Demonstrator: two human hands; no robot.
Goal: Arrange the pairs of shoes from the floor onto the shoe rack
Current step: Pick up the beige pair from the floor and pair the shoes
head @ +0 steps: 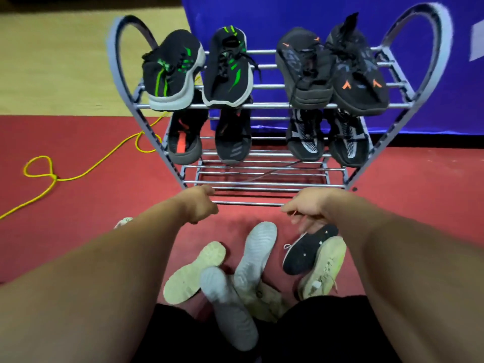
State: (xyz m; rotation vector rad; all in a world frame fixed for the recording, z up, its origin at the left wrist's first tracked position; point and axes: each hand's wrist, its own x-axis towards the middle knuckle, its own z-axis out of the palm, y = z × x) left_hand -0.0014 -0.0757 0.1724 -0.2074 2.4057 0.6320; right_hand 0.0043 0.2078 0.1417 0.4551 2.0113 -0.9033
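The grey metal shoe rack (264, 183) has heart-shaped sides. A black pair with green stripes (225, 72) and a dark pair with orange marks (332, 72) sit on its top shelf. Two more dark pairs (233, 142) sit on the middle shelf, and the bottom bars are bare. My left hand (201, 205) is a curled fist at the left end of the lowest front bar, with nothing visible in it. My right hand (306, 209) pinches a thin reddish lace, fingers curled over the heel of a black-soled shoe (306, 251). Several pale shoes (255, 254) lie sole-up on the floor below.
A yellow cord (78, 175) loops over the red mat (78, 231) left of the rack. A blue cloth (301, 14) hangs behind the rack. A white shoe toe (123, 221) peeks out beside my left forearm. My dark-clad knees fill the bottom edge.
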